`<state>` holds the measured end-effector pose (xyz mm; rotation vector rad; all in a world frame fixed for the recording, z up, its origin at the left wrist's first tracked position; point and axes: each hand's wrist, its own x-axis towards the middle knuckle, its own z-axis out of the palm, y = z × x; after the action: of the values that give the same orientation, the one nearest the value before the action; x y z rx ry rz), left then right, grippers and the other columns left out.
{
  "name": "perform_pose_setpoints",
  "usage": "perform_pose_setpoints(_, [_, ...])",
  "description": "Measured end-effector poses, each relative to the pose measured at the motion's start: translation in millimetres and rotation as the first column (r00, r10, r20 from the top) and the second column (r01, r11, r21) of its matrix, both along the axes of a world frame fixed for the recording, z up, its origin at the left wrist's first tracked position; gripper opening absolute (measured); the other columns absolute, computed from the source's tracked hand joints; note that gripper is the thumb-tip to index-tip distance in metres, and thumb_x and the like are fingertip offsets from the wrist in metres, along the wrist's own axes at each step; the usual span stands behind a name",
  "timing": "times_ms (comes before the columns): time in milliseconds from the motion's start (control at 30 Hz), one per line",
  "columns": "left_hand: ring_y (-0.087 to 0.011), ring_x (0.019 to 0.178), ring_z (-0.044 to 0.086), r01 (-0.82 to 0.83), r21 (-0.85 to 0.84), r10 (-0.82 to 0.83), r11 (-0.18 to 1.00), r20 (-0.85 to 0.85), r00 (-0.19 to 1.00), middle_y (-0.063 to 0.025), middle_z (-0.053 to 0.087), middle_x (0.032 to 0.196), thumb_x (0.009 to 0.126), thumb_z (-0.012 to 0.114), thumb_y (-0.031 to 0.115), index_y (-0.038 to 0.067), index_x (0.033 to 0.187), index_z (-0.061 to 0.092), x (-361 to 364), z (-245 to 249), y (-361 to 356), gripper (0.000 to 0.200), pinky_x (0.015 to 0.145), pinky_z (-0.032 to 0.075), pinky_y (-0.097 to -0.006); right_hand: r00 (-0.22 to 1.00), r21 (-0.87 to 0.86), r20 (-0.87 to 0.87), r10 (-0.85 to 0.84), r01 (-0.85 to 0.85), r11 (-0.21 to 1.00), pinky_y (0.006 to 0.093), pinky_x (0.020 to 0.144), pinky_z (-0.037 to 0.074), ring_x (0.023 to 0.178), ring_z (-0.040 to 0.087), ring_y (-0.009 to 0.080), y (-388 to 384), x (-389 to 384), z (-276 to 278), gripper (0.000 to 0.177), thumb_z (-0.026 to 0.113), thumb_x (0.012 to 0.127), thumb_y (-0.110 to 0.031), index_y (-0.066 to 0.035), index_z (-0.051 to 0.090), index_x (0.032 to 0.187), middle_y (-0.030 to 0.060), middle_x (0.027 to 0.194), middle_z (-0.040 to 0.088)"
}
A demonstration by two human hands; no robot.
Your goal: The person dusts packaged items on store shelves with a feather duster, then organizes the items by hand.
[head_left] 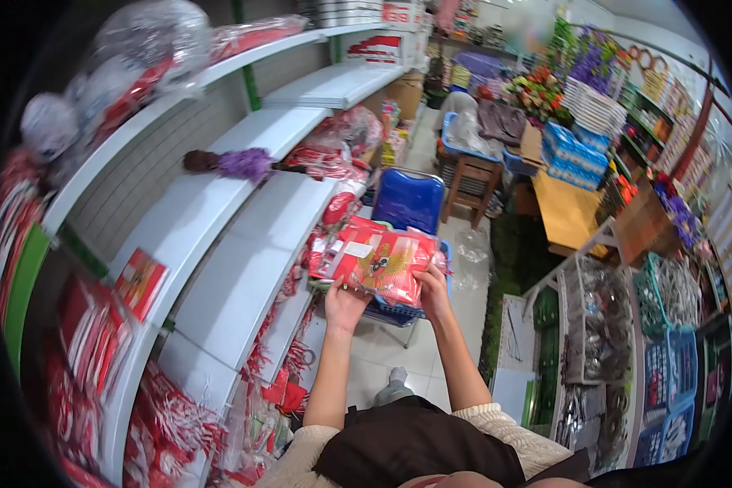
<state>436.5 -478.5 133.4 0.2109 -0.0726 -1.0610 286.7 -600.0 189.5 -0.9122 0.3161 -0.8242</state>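
Both of my hands hold a red packet (389, 262) in shiny clear plastic, printed with a gold winged emblem and bearing a white label on its left part. My left hand (346, 306) grips its lower left edge from below. At the right edge, the fingers of my right hand (433, 285) are closed on it. More red and white wrapped goods lie just behind and left of the packet. Beneath it, partly hidden, is a blue basket (394, 311), and behind it stands a blue chair (409, 200).
White shelves (244, 264) run along the left, with a purple duster (240, 164) and a similar red packet (141, 283) on them. Red and white goods fill the lower shelves. Right of the tiled aisle stand a wooden table (568, 213), blue-wrapped packs (573, 159) and wire racks (598, 321).
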Motion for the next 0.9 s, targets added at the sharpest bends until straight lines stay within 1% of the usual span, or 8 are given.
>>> perform_pose_setpoints(133, [-0.0253, 0.117, 0.042, -0.182, -0.08, 0.19, 0.98, 0.115, 0.975, -0.0086, 0.046, 0.127, 0.085, 0.05, 0.032, 0.008, 0.126, 0.043, 7, 39, 52, 0.048, 0.097, 0.032, -0.0461, 0.988, -0.036, -0.126, 0.094, -0.099, 0.994, 0.0166, 0.047, 0.03, 0.057, 0.046, 0.0018, 33, 21, 18, 0.021, 0.061, 0.079, -0.012, -0.005, 0.056, 0.099, -0.0045, 0.074, 0.056])
perform_pose_setpoints(267, [-0.0259, 0.127, 0.033, -0.375, -0.176, 0.409, 0.91, 0.23, 0.883, -0.0095, 0.034, 0.139, 0.087, 0.043, 0.039, 0.008, 0.134, 0.034, 5, 77, 96, 0.057, 0.105, 0.023, -0.0452, 0.948, -0.196, -0.254, 0.191, -0.244, 0.95, 0.0182, 0.048, 0.029, 0.057, 0.042, 0.0021, 57, 46, 18, 0.016, 0.062, 0.078, -0.01, -0.005, 0.06, 0.093, -0.0049, 0.071, 0.054])
perform_pose_setpoints(333, [-0.0271, 0.132, 0.024, -0.427, -0.349, 0.491, 0.835, 0.12, 0.863, -0.0108, 0.028, 0.144, 0.088, 0.037, 0.037, 0.006, 0.137, 0.027, 3, 84, 115, 0.059, 0.109, 0.016, -0.0446, 0.944, -0.183, -0.201, 0.261, -0.298, 0.937, 0.0185, 0.049, 0.03, 0.057, 0.042, 0.0026, 69, 68, 8, 0.018, 0.063, 0.078, -0.009, -0.005, 0.06, 0.095, -0.0047, 0.071, 0.054])
perform_pose_setpoints(433, [-0.0269, 0.132, 0.025, -0.52, -0.391, 0.631, 0.759, 0.248, 0.735, -0.01, 0.028, 0.143, 0.089, 0.035, 0.034, 0.007, 0.138, 0.027, 18, 63, 136, 0.057, 0.109, 0.016, -0.0446, 0.881, -0.122, -0.176, 0.439, -0.462, 0.878, 0.0207, 0.055, 0.038, 0.064, 0.05, 0.0056, 89, 89, 17, 0.022, 0.064, 0.077, -0.008, -0.003, 0.059, 0.098, -0.0018, 0.077, 0.058])
perform_pose_setpoints(500, [-0.0257, 0.129, 0.031, -0.619, -0.307, 0.689, 0.723, 0.267, 0.673, -0.0092, 0.036, 0.139, 0.089, 0.036, 0.03, 0.007, 0.136, 0.03, 23, 64, 145, 0.053, 0.107, 0.022, -0.0422, 0.822, -0.057, -0.201, 0.532, -0.552, 0.832, 0.0234, 0.066, 0.049, 0.077, 0.061, 0.0105, 102, 102, 18, 0.022, 0.063, 0.079, -0.004, -0.002, 0.058, 0.1, 0.0034, 0.09, 0.063])
perform_pose_setpoints(567, [-0.0249, 0.126, 0.035, -0.744, -0.165, 0.751, 0.648, 0.299, 0.588, -0.0089, 0.04, 0.135, 0.089, 0.036, 0.029, 0.007, 0.135, 0.033, 24, 68, 145, 0.051, 0.106, 0.025, -0.0403, 0.763, -0.083, -0.257, 0.594, -0.63, 0.772, 0.0279, 0.076, 0.049, 0.085, 0.062, 0.014, 108, 123, 6, 0.028, 0.063, 0.078, -0.002, 0.002, 0.057, 0.105, 0.0084, 0.099, 0.064])
perform_pose_setpoints(633, [-0.025, 0.12, 0.042, -0.805, -0.126, 0.799, 0.58, 0.28, 0.532, -0.0097, 0.046, 0.13, 0.093, 0.033, 0.03, 0.004, 0.13, 0.038, 33, 74, 142, 0.046, 0.102, 0.032, -0.039, 0.724, -0.113, -0.174, 0.668, -0.689, 0.716, 0.0249, 0.057, 0.048, 0.065, 0.06, 0.0102, 120, 136, 9, 0.022, 0.067, 0.078, -0.011, -0.002, 0.059, 0.097, 0.0031, 0.083, 0.063])
perform_pose_setpoints(900, [-0.026, 0.108, 0.052, -0.848, -0.16, 0.846, 0.505, 0.288, 0.449, -0.0102, 0.049, 0.123, 0.094, 0.033, 0.045, 0.007, 0.125, 0.042, 77, 111, 137, 0.05, 0.091, 0.043, -0.0399, 0.399, -0.061, -0.281, 0.873, -0.915, 0.398, 0.0322, 0.07, 0.052, 0.083, 0.063, 0.0187, 111, 174, 68, 0.027, 0.062, 0.084, -0.016, 0.002, 0.056, 0.103, 0.0101, 0.092, 0.063])
